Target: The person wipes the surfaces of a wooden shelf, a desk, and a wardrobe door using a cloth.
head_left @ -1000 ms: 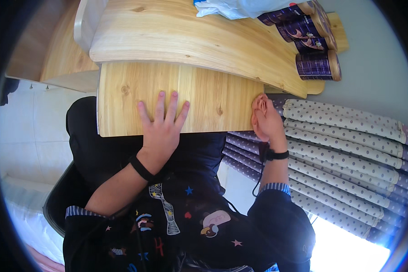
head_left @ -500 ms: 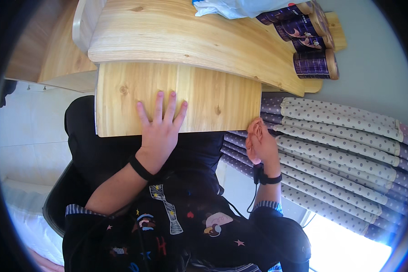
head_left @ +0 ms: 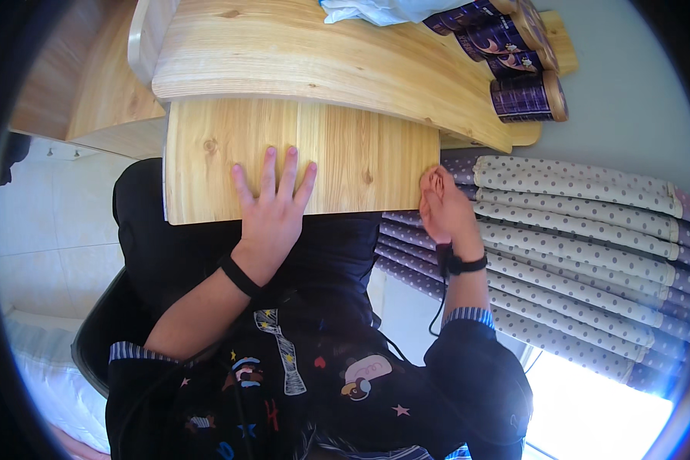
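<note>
Knotty and pale-grained, the wooden tabletop (head_left: 353, 153) lies beneath the flat, splayed left hand (head_left: 273, 218); the right hand (head_left: 452, 215) is curled around crumpled, pinkish cloth (head_left: 432, 177) at the tabletop's right edge.

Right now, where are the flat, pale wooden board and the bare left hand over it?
Flat, pale wooden board (head_left: 353, 157): head view, top surface.
Bare left hand (head_left: 273, 218): head view, back of the hand.

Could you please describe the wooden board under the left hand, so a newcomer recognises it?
Find the large pale wooden desktop at the top. Below its edge projects a rectangular pale wooden board. Unlike the desktop, it bears the bare left hand.
</note>
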The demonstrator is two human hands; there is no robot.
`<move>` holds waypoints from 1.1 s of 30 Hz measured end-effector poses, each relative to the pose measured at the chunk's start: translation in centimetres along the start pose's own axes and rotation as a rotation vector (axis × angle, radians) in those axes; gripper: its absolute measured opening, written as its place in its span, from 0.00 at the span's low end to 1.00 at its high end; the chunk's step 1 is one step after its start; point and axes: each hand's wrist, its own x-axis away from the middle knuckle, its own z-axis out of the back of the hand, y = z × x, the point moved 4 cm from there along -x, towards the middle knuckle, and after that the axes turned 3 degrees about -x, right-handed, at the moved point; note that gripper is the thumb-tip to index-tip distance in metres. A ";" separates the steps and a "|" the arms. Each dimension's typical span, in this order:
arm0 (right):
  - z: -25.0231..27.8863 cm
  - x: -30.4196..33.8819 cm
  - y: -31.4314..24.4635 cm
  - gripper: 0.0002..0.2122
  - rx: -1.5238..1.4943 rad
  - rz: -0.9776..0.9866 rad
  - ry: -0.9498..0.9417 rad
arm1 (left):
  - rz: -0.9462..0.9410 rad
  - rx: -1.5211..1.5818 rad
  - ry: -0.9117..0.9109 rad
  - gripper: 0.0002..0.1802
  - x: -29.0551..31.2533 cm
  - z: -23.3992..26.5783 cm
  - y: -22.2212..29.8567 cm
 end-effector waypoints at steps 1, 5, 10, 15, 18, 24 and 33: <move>0.0 -1.6 0.3 0.26 -0.029 0.036 0.031 | 0.004 -0.010 -0.001 0.32 0.0 0.0 0.0; 1.3 -4.8 0.6 0.23 -0.038 0.169 0.131 | -0.006 0.073 -0.046 0.32 -0.5 -0.2 0.6; -0.5 -4.2 -4.5 0.20 0.200 0.015 0.014 | -0.003 0.083 -0.011 0.31 -0.4 -0.1 -0.4; -3.1 1.0 -17.0 0.15 0.490 0.385 -0.085 | -0.010 0.127 0.027 0.30 -0.6 0.1 -0.5; -4.2 0.3 -23.6 0.15 0.167 0.486 -0.094 | -0.024 0.107 0.020 0.27 -0.2 0.4 -1.8; -5.2 -3.2 -31.0 0.19 0.087 0.875 -0.023 | 0.103 0.376 -0.027 0.20 0.6 5.2 -5.0; -8.4 -2.8 -41.5 0.20 0.079 1.041 0.013 | 0.748 1.123 -0.509 0.35 5.6 2.8 -12.1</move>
